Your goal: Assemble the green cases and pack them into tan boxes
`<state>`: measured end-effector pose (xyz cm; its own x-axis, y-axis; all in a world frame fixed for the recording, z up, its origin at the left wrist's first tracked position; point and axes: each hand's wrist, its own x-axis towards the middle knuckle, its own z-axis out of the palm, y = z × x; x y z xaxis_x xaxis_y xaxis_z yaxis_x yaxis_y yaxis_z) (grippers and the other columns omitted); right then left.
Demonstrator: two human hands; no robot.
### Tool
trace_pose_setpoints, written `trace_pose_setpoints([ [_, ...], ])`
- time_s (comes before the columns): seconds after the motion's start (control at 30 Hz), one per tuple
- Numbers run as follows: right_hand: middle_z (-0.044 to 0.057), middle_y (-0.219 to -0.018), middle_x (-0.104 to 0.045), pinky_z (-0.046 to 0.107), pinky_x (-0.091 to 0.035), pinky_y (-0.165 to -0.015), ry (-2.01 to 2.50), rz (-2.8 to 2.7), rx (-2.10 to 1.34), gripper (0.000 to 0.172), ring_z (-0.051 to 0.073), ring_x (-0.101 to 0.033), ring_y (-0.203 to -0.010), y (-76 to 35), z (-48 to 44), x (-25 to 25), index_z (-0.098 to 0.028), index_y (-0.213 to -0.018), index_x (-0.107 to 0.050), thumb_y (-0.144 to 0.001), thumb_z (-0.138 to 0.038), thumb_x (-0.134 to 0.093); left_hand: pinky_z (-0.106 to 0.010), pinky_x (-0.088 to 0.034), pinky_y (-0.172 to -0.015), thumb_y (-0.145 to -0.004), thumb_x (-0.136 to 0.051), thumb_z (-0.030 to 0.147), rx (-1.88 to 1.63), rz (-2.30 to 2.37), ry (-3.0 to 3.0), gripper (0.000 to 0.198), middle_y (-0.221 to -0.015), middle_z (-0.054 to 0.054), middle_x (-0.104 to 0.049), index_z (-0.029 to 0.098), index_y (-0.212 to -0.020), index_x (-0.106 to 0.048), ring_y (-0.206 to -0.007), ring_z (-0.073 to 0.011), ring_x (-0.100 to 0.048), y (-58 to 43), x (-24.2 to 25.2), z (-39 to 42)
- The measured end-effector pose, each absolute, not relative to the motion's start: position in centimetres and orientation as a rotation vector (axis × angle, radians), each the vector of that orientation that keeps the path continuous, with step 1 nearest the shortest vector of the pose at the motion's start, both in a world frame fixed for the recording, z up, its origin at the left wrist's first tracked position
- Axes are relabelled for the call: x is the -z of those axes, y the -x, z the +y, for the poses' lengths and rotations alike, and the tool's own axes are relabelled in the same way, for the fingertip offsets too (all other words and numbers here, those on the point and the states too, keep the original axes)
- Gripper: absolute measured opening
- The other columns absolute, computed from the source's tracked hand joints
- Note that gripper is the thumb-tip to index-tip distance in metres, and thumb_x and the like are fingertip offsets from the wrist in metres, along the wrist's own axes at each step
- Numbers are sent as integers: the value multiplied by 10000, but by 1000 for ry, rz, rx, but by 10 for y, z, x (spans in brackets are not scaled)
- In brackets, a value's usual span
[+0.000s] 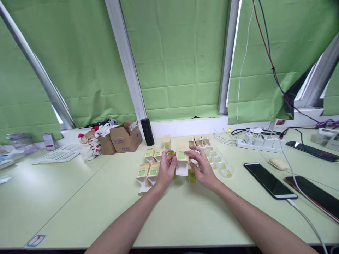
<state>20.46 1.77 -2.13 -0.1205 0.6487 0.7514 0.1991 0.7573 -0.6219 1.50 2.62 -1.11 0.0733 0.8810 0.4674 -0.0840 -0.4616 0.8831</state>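
Between my two hands is a small cream paper box (182,156) with a green label and a white flap hanging open at its near end. My left hand (167,170) grips its left side, fingers curled. From the right, my right hand (203,168) pinches the same box along its edge. Several similar boxes (147,173) stand to the left, and more boxes (200,141) sit behind. Clear plastic cups (220,163) with yellow contents lie right of my hands. A yellow-green piece (192,175) shows under my right hand, partly hidden.
Phones (270,180) and charging cables lie on the right, near a white power strip (259,144). At the back left are a cardboard box (125,137), a black cylinder (147,132) and a white printed bag (90,147). White trays (58,154) lie farther left on the table (87,201).
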Motion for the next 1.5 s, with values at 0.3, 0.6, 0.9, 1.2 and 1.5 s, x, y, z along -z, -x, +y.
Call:
trace_pose_setpoints([
  [0.3, 116, -1502, -441, 490, -620, -1029, 667, -1589, -611, 390, 239, -702, -1100, -207, 21, 24, -354, -1412, -634, -1025, -319, -592, -423, -566, -992, -1023, -644, 390, -1578, 822, -1993, 491, -1487, -141, -554, 311, -1482, -489, -1214, -264, -643, -6, 18, 28],
  [0.6, 120, -1491, -445, 491, -609, -1028, 656, -1607, -612, 391, 242, -696, -1092, -207, 19, 23, -335, -1406, -644, -1018, -391, -630, -408, -573, -994, -994, -682, 314, -1557, 828, -2033, 414, -1478, -112, -517, 312, -1398, -592, -1164, -245, -659, -10, 18, 26],
  [0.9, 117, -1484, -446, 449, -631, -929, 645, -1620, -622, 413, 209, -715, -975, -206, 18, 23, -341, -1429, -632, -1021, -409, -625, -383, -577, -968, -998, -685, 317, -1575, 895, -1944, 363, -1380, -96, -565, 299, -1352, -607, -1117, -229, -660, -13, 17, 24],
  [1.2, 117, -1476, -446, 447, -617, -929, 643, -1632, -622, 400, 202, -698, -965, -206, 17, 23, -340, -1417, -641, -1020, -387, -618, -383, -571, -980, -989, -680, 290, -1550, 913, -1894, 350, -1359, -83, -577, 301, -1328, -596, -1101, -220, -648, -15, 17, 22],
  [1.5, 118, -1460, -460, 428, -612, -910, 643, -1621, -625, 402, 190, -682, -950, -206, 17, 22, -335, -1413, -648, -1016, -392, -625, -386, -567, -964, -991, -676, 289, -1556, 929, -1894, 341, -1362, -85, -584, 300, -1322, -595, -1086, -220, -642, -15, 17, 21],
])
